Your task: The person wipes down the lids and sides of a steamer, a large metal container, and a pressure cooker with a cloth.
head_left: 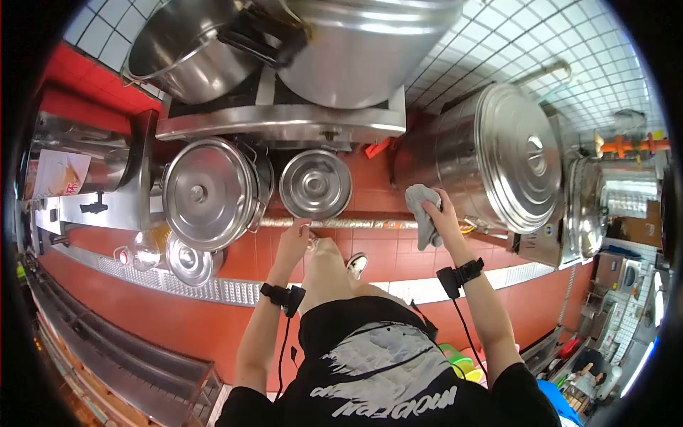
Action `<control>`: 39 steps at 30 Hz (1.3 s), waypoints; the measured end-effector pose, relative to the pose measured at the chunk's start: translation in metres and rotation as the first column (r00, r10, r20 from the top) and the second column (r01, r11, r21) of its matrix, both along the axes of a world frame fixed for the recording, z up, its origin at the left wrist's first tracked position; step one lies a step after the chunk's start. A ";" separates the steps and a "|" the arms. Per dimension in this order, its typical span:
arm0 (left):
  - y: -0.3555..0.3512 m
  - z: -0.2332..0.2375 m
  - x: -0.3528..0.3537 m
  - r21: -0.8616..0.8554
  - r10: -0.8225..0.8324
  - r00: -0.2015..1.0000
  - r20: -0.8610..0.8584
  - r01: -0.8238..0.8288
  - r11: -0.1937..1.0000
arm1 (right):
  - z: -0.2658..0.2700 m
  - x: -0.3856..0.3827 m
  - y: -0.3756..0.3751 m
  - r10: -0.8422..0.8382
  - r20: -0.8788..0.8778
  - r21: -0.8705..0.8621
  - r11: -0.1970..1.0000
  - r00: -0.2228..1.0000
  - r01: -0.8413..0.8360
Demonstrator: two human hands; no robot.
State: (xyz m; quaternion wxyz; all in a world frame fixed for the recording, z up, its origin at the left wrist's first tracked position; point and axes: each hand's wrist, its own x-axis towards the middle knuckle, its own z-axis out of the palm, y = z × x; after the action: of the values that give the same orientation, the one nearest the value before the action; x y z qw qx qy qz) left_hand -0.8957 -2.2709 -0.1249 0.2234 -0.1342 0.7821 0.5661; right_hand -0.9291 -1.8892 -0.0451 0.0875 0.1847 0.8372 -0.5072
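A grey cloth [425, 215] hangs from my right hand [442, 215], whose fingers are wrapped round it, just left of the large lidded steel barrel [455, 153]. My left hand [294, 238] is low at centre left, near my knee, with its fingers bent; whether it holds anything is too small to tell. Just beyond that hand a small round steel lid or pot [315, 183] stands on the red floor. To its left is a lidded steel pot [206, 192].
A steel stove [284, 122] bears a big pot [363, 53] and an open pot [188, 53]. A pipe [370, 223] crosses the floor beyond my feet. Smaller lidded pot [191, 262] at left. Metal shelving [128, 356] at lower left. A person [589, 370] is at far lower right.
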 end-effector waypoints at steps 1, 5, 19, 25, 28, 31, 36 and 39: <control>0.010 -0.002 0.007 0.012 -0.026 1.000 -0.005 0.026 1.000 | -0.004 0.012 0.000 -0.009 0.021 -0.021 1.000 1.000 0.010; 0.045 -0.011 0.033 -0.062 -0.236 0.966 0.106 0.243 0.968 | -0.045 0.072 0.020 -0.115 0.119 -0.109 0.986 0.986 0.129; 0.110 0.015 0.041 -0.152 -0.491 0.866 0.089 0.499 0.853 | -0.103 0.184 0.071 -0.517 0.321 -0.364 0.706 0.794 0.607; 0.112 0.027 0.021 -0.208 -0.518 0.846 0.129 0.534 0.820 | -0.121 0.155 0.038 -0.416 0.284 -0.562 0.658 0.864 0.501; 0.092 0.010 0.014 -0.265 -0.562 0.823 -0.086 0.525 0.809 | -0.148 0.125 0.004 -0.289 0.295 -0.550 0.728 0.911 0.409; 0.066 0.020 -0.015 -0.302 -0.570 0.821 -0.045 0.532 0.791 | -0.108 0.049 -0.036 -0.245 0.089 -0.399 0.880 0.965 0.260; -0.003 0.021 -0.073 -0.373 -0.548 0.818 -0.177 0.459 0.806 | -0.055 -0.111 -0.077 -0.082 -0.551 0.225 0.944 0.830 0.242; -0.040 0.046 -0.104 -0.329 -0.509 0.857 -0.079 0.460 0.825 | -0.068 -0.164 -0.098 -0.026 -0.552 0.411 0.861 0.834 0.299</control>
State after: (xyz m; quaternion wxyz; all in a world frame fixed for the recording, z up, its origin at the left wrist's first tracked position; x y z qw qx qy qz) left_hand -0.9997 -2.3110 -0.0793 0.2724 0.0837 0.8822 0.3748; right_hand -1.0926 -1.9876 -0.1134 -0.2397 0.1266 0.9081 -0.3193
